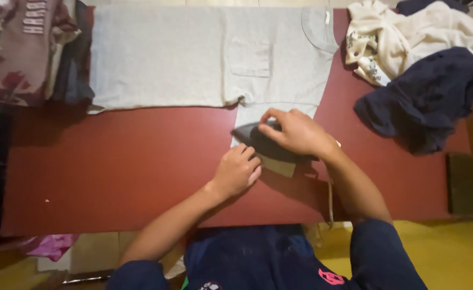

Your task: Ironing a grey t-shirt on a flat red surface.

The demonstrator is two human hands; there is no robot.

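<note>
one iron (268, 140), one grey t-shirt (193, 53), two hands.
</note>
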